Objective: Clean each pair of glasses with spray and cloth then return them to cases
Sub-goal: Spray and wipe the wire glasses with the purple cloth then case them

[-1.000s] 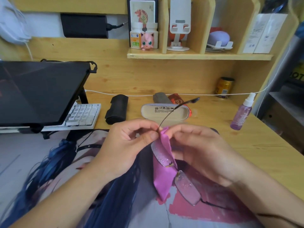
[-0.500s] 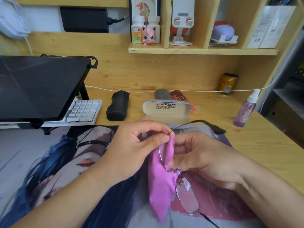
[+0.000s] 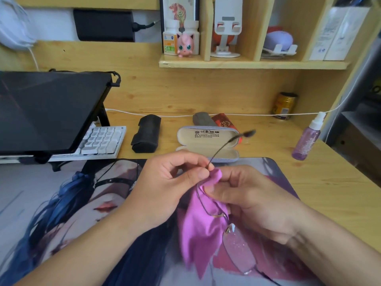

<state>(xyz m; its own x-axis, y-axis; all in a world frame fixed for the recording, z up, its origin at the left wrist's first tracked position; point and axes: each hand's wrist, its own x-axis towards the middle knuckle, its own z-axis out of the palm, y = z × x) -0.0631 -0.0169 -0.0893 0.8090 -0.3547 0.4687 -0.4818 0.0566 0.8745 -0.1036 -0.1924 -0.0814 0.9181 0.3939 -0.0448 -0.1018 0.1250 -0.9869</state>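
Note:
I hold a thin-framed pair of glasses [image 3: 239, 250] over the printed desk mat. My left hand [image 3: 165, 188] pinches the frame where one temple arm joins, and that arm sticks up to the right. My right hand [image 3: 247, 199] pinches a pink cloth [image 3: 198, 230] round the upper lens. The lower lens hangs bare and speckled with droplets. Behind my hands an open beige glasses case [image 3: 206, 139] lies on the desk. A purple spray bottle [image 3: 307, 139] stands at the right.
A black case [image 3: 146, 134], a grey case [image 3: 203, 118] and a red case [image 3: 224, 120] lie along the back of the desk. A tilted dark screen [image 3: 47, 110] and white keyboard [image 3: 103, 141] fill the left. A can [image 3: 284, 105] stands by the wall.
The free temple arm swung down to the right and has come back up. My right hand has shifted the cloth on the upper lens. Both hands stay on the glasses.

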